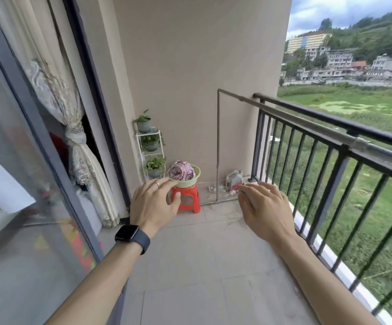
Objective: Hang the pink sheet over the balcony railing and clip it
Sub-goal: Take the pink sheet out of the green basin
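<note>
Both arms reach out along the tiled balcony. The left hand (154,202), a black smartwatch (133,234) on its wrist, has loose fingers slightly apart; the right hand (264,207) is palm down with relaxed fingers. The crumpled pink sheet (182,171) sits bundled in a pale green plastic basin (196,178) on a red plastic stool (188,202) at the far wall, well apart from the black metal balcony railing (331,127) on the right.

The camera sits on my head. It looks forward and down along the balcony floor (213,266), toward the far wall (190,66), with the railing (319,116) on the right.
</note>
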Motion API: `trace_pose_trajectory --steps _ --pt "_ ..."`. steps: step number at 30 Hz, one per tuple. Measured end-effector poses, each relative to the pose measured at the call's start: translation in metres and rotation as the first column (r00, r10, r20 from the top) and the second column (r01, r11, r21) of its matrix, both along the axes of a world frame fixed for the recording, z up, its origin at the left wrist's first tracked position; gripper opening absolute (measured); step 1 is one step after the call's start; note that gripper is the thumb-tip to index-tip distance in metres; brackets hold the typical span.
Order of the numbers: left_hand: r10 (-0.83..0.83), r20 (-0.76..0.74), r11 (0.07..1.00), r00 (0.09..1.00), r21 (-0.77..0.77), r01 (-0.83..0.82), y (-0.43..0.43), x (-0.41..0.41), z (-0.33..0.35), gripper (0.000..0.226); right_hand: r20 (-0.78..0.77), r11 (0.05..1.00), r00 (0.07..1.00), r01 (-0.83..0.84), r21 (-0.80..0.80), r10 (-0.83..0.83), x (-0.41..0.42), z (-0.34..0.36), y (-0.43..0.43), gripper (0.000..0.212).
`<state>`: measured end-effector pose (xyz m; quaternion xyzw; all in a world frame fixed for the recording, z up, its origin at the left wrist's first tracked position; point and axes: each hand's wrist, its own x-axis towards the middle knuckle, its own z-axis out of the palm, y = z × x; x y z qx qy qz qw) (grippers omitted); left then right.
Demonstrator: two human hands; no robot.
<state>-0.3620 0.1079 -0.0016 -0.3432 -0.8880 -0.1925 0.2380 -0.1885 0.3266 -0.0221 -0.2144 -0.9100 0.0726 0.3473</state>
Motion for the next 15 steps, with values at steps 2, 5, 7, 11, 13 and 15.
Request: trace_pose_trajectory --steps 2,5,7,11,13,15 --pt "-0.016 0.014 1.000 1.000 0.018 0.016 0.015 -0.038 -0.004 0.033 -0.013 1.000 1.000 -0.014 -0.003 0.014 -0.040 -0.001 0.012 0.047" --pt "-0.012 0.000 1.000 1.000 0.020 0.012 0.041 -0.098 -0.012 0.032 -0.058 1.000 0.998 -0.018 0.013 0.019 -0.100 -0.007 0.038 0.044" --pt "-0.006 -0.020 1.000 1.000 0.025 0.006 0.062 -0.141 -0.015 0.037 -0.054 1.000 0.998 -0.013 0.009 0.014 -0.143 -0.011 0.060 0.042" --pt "0.003 0.007 1.000 1.000 0.012 -0.003 0.109 -0.232 -0.010 0.034 -0.015 1.000 1.000 -0.019 -0.010 0.019 -0.233 -0.011 0.111 0.037" --pt "0.012 0.020 1.000 1.000 0.001 -0.012 0.134 -0.274 -0.005 0.034 -0.023 1.000 0.999 -0.026 -0.011 0.026 -0.273 -0.008 0.134 0.040" --pt "0.023 0.026 1.000 0.999 0.015 -0.023 0.159 -0.314 0.001 0.036 -0.008 0.999 0.999 -0.031 -0.014 0.031 -0.313 -0.003 0.157 0.044"
